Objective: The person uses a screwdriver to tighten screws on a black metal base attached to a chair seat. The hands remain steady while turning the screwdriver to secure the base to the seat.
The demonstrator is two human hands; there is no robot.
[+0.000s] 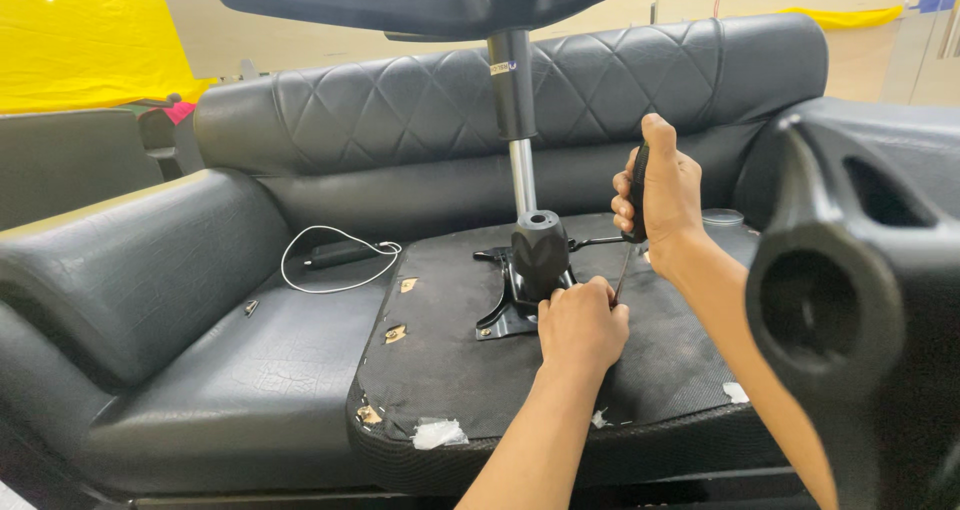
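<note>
An upturned black chair seat (450,370) lies on a black sofa. A black metal mechanism plate (512,305) with a cone-shaped hub (540,250) is mounted on its underside. My right hand (665,190) grips the black handle of a screwdriver (638,185), held upright; its thin shaft slants down toward my left hand. My left hand (583,322) rests on the seat beside the plate, fingers pinched at the screwdriver's tip. What lies under the fingertips is hidden.
A gas-lift column (515,90) rises behind the hub to a black part (430,0) overhead. A large black plastic piece (850,300) with a round hole fills the right foreground. A white cable loop (335,260) lies on the sofa cushion (250,370). Yellow cloth (80,30) hangs at the back left.
</note>
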